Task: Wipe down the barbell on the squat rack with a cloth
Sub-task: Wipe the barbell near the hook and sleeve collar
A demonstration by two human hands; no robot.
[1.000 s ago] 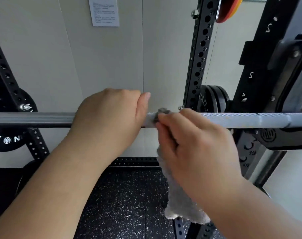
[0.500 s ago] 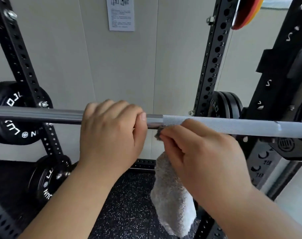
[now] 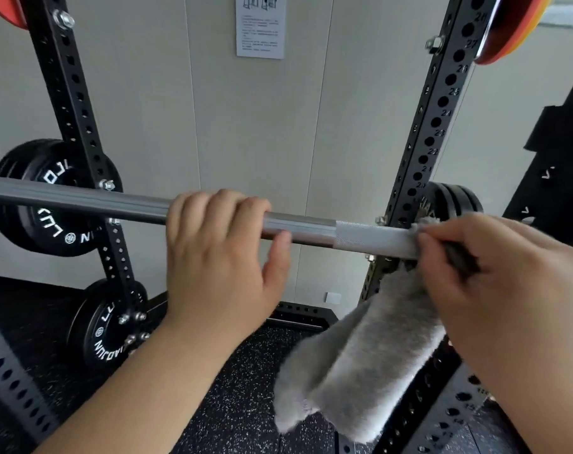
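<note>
1. At the far left, two black weight plates [image 3: 49, 198] hang on the left rack upright [image 3: 79, 126], one above the other.
2. The barbell [image 3: 82, 203] crosses the view at mid height in front of the upper plate and slopes slightly down to the right. Its left stretch is smooth.
3. The left hand [image 3: 219, 257] grips this smooth stretch, fingers curled over the top and thumb against the underside.
4. A printed notice [image 3: 260, 27] is on the wall above.
5. Just right of the left hand begins the knurled section [image 3: 373, 239] of the bar.
6. Behind it stands the right rack upright [image 3: 435, 132], with numbered holes.
7. The grey cloth [image 3: 360, 362] meets the bar at the knurling and hangs below it, over the speckled floor [image 3: 239, 404].
8. The right hand [image 3: 494, 283] pinches the cloth's top against the bar with curled fingers.
</note>
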